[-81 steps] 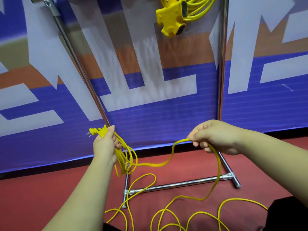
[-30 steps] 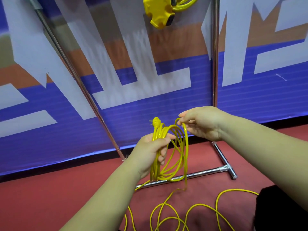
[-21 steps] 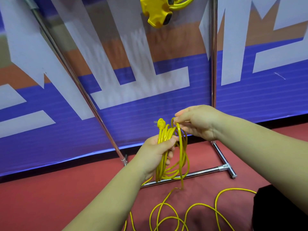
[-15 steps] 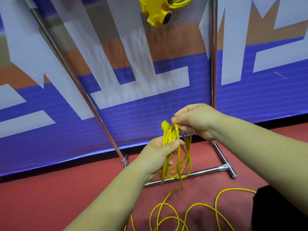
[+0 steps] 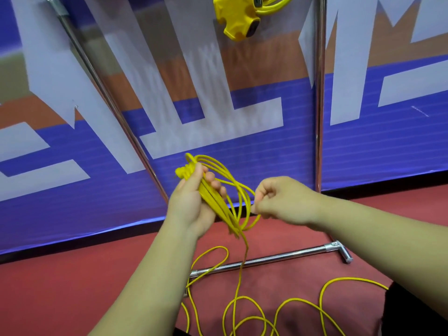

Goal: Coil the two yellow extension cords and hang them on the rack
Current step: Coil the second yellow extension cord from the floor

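1. Two grips hold one yellow cord point(image 5: 214, 202): the left grip point(image 5: 191, 202) is curled round the gathered loops.
2. One loop is pinched by the right grip point(image 5: 281, 202).
3. Its slack lies on the floor point(image 5: 72, 287); the other cord point(image 5: 238, 20) hangs from the rack point(image 5: 318, 117).

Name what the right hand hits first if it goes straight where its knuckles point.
The right hand likely meets the yellow cord loops, then the left hand gripping them; depth unclear.

Rack point(image 5: 319, 98): shiny chromed metal tube. Cord point(image 5: 218, 204): smooth yellow plastic sheath. Floor point(image 5: 72, 275): matt red. Banner point(image 5: 242, 146): ribbed.
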`<state>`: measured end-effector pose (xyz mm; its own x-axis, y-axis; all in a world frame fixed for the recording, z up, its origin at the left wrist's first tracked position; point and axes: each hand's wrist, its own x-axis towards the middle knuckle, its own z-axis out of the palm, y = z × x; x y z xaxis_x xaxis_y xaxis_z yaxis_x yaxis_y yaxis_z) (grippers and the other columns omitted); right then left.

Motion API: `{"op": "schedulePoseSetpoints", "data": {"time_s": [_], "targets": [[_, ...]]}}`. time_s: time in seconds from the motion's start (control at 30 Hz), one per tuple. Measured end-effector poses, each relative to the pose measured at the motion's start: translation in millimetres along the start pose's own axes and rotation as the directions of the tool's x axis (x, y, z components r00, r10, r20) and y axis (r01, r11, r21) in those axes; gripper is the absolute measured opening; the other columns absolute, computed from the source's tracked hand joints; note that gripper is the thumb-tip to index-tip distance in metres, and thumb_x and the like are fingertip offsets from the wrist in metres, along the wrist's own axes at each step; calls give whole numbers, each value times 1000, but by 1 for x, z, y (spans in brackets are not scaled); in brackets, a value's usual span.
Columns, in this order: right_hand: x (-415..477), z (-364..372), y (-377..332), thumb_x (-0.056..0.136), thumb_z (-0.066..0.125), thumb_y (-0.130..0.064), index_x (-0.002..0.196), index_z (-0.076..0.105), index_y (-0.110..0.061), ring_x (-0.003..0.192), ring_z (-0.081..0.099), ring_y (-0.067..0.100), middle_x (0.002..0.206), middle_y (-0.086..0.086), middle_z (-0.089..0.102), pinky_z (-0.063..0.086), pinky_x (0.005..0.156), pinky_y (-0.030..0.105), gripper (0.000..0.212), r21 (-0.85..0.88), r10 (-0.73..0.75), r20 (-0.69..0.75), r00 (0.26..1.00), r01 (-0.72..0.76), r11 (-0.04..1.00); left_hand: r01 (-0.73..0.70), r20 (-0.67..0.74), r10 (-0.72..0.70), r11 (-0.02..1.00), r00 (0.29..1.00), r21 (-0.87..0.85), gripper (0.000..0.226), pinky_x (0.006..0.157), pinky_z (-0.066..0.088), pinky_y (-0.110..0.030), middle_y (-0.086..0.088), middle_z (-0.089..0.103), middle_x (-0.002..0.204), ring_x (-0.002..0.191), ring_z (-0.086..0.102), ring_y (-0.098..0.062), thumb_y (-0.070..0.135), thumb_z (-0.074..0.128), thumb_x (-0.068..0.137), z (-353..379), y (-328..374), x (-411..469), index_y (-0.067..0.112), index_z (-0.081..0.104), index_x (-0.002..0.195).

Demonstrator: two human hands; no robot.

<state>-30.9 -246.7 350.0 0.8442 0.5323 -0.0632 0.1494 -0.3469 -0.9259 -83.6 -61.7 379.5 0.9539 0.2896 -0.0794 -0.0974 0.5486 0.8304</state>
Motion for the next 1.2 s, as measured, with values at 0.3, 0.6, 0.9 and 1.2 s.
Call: {"op": "schedulePoseSetpoints", "data": {"time_s": [0.3,0.6,0.9,1.2], "targets": [[-2,65,36,65,79,-50,84,43,-41,105,65,28,109,8,70,51,95,48,42,-86,21,235,972,-1,996,-78,-24,75,903,997,-423,26,46,43,-18,11,43,62,48,44,-3,37,52,100,-25,40,4,18,56,84],[-1,88,31,89,70,-17,91,41,-18,70,51,21,62,-11,58,40,68,41,29,108,-20,357,934,-21,994,-155,-149,81,790,985,-593,29,41,42,-18,10,46,59,43,46,-4,33,56,100,-52,58,11,14,54,78],[10,33,2,94,63,-8,91,63,-11,59,56,11,80,9,72,48,63,28,4,310,57,156,986,-103,945,-209,-289,234,971,928,117,22,39,26,-19,7,32,55,43,28,-6,18,61,97,-83,51,13,19,53,77],[9,8,-25,92,67,-8,87,67,-9,58,53,12,74,6,73,46,59,23,6,314,-71,28,997,59,947,-120,82,88,751,993,650,14,41,27,-20,2,39,49,42,30,-13,9,67,93,-41,-2,-4,8,70,107]]}}
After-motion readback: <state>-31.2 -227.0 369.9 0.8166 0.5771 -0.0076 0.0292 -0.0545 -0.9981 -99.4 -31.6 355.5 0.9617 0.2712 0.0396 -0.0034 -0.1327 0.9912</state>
